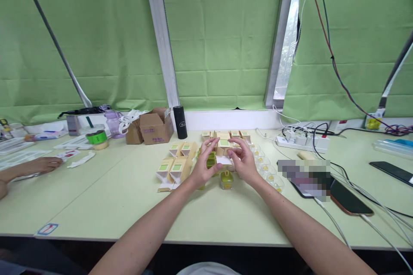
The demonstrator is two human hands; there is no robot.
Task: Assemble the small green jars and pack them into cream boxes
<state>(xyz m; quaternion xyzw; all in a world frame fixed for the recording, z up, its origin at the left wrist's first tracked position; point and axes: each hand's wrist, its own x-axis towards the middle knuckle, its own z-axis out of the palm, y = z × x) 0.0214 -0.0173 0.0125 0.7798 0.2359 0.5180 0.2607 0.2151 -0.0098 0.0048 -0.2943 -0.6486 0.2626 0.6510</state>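
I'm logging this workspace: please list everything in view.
Carton in hands: one, cream, centre
Other cartons: several, cream, left and back
Lidded tub: one, green and clear, front centre
Tubs: several, clear, centre right
Green pieces: several, green, centre
Boxes: two, brown, back left
Tumbler: one, black, back
Bottle: one, purple, back left
Tape rolls: two, green and tan, left
Papers: several, white, left
Power strip: one, white, back right
Phones: several, dark, right
Cables: several, mixed, right
Curtains: several, green, behind
Table: one, pale green, beneath
Other person's hand: one, left edge
Left hand: one, bare, centre
Right hand: one, bare, centre
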